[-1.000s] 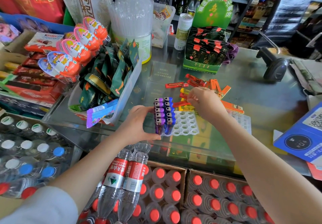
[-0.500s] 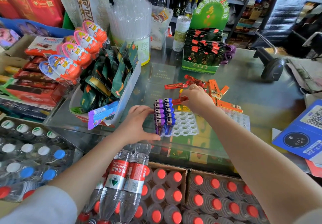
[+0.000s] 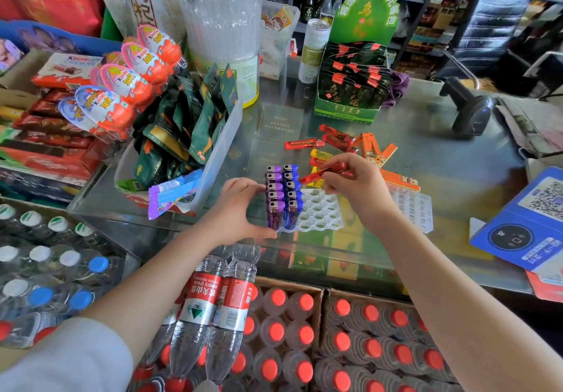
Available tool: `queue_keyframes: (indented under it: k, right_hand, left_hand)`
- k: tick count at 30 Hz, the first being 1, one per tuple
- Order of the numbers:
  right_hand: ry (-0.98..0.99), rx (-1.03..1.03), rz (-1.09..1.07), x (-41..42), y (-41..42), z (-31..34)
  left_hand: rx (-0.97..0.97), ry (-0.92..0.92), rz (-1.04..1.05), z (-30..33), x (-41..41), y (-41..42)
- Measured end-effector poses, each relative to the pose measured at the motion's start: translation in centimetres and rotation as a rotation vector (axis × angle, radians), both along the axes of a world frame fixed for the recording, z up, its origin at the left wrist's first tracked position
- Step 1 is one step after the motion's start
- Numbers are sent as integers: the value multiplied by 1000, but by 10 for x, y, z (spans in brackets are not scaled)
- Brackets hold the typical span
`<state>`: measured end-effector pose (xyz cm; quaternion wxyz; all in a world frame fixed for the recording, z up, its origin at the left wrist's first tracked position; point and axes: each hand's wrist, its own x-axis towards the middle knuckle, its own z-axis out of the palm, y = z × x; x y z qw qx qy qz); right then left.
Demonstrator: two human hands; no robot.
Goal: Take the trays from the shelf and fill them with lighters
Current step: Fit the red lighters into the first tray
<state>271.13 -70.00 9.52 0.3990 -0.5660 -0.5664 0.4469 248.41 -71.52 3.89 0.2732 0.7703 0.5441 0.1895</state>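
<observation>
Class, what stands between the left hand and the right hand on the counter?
In the head view, two rows of upright lighters, purple and blue, stand in the white tray between the left hand and the right hand.

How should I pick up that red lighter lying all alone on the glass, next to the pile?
Pinch the red lighter across its long sides at mid-body, coming straight down from above. It lies flat on the glass counter, so no end stands up to grab, and the space around it looks clear.
</observation>
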Motion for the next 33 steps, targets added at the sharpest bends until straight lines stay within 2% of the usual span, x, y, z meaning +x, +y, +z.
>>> queue_keyframes:
  k: [2, 8, 16, 21, 26, 33]
  right_hand:
    - [-15, 19, 28, -3, -2, 0]
    - [-363, 186, 55, -13, -1, -2]
    - [-327, 154, 171, -11, 3, -7]
    - [-377, 177, 210, -15, 9, -8]
    - [-497, 260, 321, -14, 16, -4]
    - [-536, 359, 310, -8, 19, -12]
  left_hand:
    - [-22, -6, -3, 2, -1, -1]
    - [-63, -38, -15, 4, -6, -8]
    - [-66, -72, -27, 5, -3, -8]
    - [-75, -69, 0, 7, -4, -7]
    - [-91, -89, 5, 9, -4, -8]
    - [-97, -115, 10, 14, -2, -6]
